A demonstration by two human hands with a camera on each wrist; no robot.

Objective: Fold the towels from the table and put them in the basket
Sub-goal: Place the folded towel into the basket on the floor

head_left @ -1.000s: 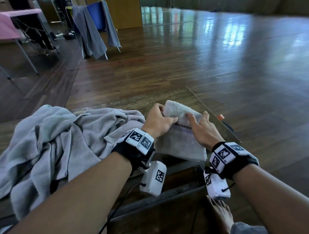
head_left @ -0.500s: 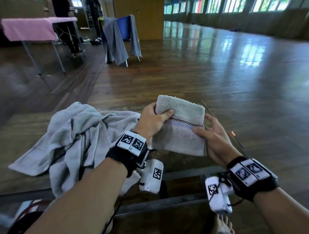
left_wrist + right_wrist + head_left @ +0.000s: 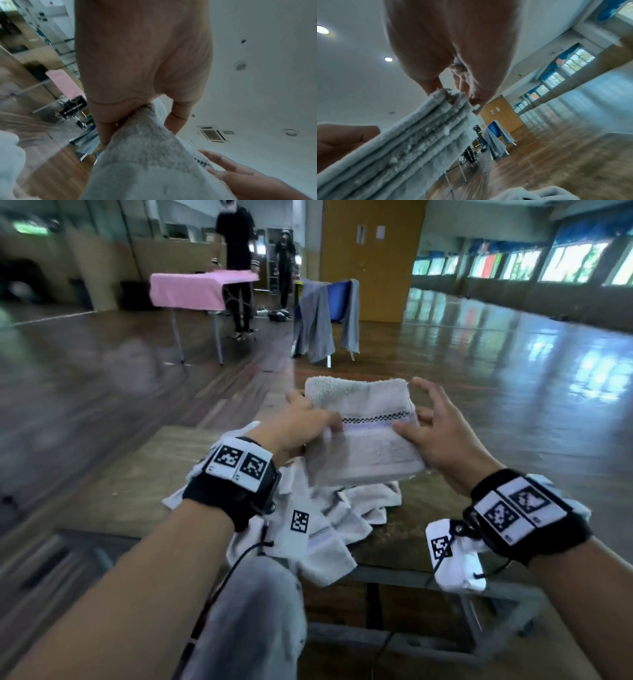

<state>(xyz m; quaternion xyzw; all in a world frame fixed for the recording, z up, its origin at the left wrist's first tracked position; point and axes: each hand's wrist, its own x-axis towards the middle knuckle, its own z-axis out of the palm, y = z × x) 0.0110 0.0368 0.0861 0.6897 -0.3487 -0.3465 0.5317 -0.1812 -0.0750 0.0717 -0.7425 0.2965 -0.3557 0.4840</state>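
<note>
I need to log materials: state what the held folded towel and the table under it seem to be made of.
Folded towel: looks like cotton terry, matte and fuzzy; the loop pile shows along its stacked edges in the right wrist view, with a woven checkered band. Table: wood-look top with visible grain and a dull finish, possibly laminate.

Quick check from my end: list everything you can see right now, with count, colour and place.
folded towel: one, pale grey with a checked band, held up between both hands
loose towels: a pile, whitish grey, on the table below
table: one, brown wood, in front
pink table: one, far left
grey cloths: two, draped over a blue thing behind
people: two, dark clothes, far back
left hand: grips the towel's left edge
right hand: pinches its right edge
</note>
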